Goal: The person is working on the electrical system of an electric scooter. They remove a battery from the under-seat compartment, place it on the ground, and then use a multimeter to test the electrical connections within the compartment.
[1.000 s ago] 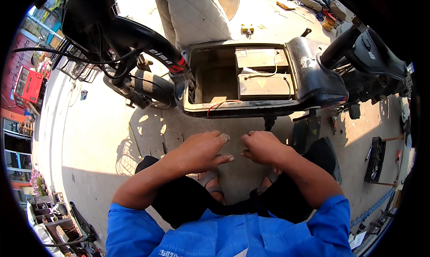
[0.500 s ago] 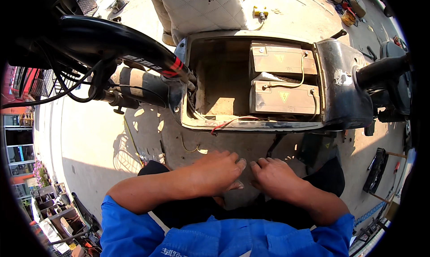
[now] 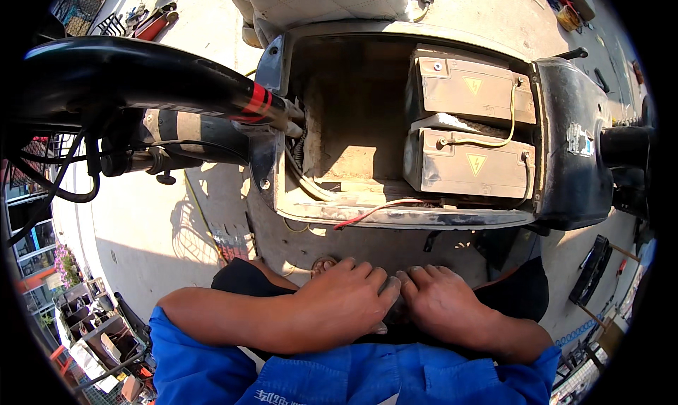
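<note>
My left hand (image 3: 351,292) and my right hand (image 3: 436,295) are close together above my lap, just on the near side of an open battery box (image 3: 395,218). Fingers on both are curled in and down, so the palms are hidden; anything inside them cannot be made out. Two dusty brown batteries fill the right half of the box: a far battery (image 3: 459,87) and a near battery (image 3: 452,168). A yellowish cable (image 3: 487,142) links them. A red wire (image 3: 374,211) lies over the near rim, in front of my hands.
A black tube frame (image 3: 162,69) joins the box at the left, a black plastic housing (image 3: 575,172) at the right. Behind stands a quilted light seat cushion (image 3: 318,2). A tool bin (image 3: 99,341) is at lower left. A black tool (image 3: 590,269) lies on the floor at right.
The view has shifted, and the box and batteries appear larger and nearer. My hands have come closer together and lower in the picture, their fingers more curled.
</note>
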Demonstrator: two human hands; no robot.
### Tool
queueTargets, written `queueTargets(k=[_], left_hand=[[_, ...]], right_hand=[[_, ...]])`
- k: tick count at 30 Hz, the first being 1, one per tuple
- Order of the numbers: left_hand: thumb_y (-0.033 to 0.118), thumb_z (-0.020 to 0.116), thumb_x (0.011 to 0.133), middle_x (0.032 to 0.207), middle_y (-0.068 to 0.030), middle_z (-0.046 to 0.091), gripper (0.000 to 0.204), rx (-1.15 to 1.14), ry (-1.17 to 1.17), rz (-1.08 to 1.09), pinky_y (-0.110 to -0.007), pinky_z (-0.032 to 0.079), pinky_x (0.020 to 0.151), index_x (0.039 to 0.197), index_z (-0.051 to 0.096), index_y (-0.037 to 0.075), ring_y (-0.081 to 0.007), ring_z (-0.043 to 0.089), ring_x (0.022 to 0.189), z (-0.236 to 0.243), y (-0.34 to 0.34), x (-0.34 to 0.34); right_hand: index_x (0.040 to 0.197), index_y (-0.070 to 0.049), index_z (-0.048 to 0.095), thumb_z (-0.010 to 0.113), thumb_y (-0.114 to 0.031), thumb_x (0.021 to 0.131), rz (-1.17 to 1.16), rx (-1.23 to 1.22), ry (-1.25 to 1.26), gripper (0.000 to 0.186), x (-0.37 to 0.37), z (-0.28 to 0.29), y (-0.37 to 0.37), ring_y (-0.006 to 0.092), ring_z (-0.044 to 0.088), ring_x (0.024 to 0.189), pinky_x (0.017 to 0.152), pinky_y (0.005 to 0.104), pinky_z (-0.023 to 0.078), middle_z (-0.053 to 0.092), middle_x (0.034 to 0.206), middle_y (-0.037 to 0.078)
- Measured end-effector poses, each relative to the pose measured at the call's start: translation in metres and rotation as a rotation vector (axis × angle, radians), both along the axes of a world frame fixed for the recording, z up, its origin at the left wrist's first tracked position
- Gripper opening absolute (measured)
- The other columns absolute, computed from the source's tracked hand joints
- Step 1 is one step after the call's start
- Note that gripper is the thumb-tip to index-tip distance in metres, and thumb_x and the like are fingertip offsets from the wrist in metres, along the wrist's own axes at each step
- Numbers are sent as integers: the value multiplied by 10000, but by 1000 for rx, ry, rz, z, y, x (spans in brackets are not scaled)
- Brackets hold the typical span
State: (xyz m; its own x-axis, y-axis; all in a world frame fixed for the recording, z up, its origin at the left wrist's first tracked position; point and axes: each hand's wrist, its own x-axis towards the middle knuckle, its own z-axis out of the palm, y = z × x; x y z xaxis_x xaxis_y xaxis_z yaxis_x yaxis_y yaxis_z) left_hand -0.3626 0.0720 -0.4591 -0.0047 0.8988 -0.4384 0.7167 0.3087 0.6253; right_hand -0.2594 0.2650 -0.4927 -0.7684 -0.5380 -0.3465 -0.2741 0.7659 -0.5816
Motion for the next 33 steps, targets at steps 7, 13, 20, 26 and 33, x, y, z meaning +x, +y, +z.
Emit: queueTargets(k=[7, 13, 20, 26, 33], left_hand=[[251, 673, 788, 895, -157, 608, 506, 109, 22, 32, -383, 463, 746, 1144, 572, -94, -282, 612, 847, -5, -2, -9], [307, 702, 789, 939, -170, 620, 580, 63, 12, 30, -384, 469, 765, 1180, 562, -99, -292, 616, 898, -5, -1, -16], [317, 707, 826, 995, -183, 605, 618, -32, -18, 62, -397, 466, 855, 1273, 532, -73, -316, 602, 958, -3, 1, -16], [323, 723, 814, 1009, -197, 632, 639, -39, 22, 68, -401, 480, 843, 1252, 528, -100, -329, 619, 981, 0, -1, -10], [371, 727, 823, 1016, -206, 631, 660, -78, 75, 98, -424, 493, 830, 1261, 525, -79, -351, 626, 994, 2, -4, 4]], right_hand=[[1148, 91, 583, 544, -116, 827, -14, 15, -45, 384, -7, 0, 1, 288, 630, 876, 790, 370, 505, 623, 939, 164], [1131, 94, 588, 546, -109, 824, 10, 32, -40, 370, -14, 2, 2, 285, 630, 871, 776, 371, 507, 619, 924, 167], [1095, 84, 591, 577, -117, 801, -26, 19, -10, 356, -11, -2, 3, 291, 643, 842, 752, 374, 510, 627, 891, 167], [1042, 63, 595, 598, -150, 811, -49, 44, 12, 314, -3, -1, 4, 295, 650, 817, 730, 382, 511, 633, 871, 163], [1049, 42, 586, 690, -256, 802, -43, 114, -46, 401, 10, 5, 1, 321, 645, 870, 764, 402, 511, 632, 919, 169]])
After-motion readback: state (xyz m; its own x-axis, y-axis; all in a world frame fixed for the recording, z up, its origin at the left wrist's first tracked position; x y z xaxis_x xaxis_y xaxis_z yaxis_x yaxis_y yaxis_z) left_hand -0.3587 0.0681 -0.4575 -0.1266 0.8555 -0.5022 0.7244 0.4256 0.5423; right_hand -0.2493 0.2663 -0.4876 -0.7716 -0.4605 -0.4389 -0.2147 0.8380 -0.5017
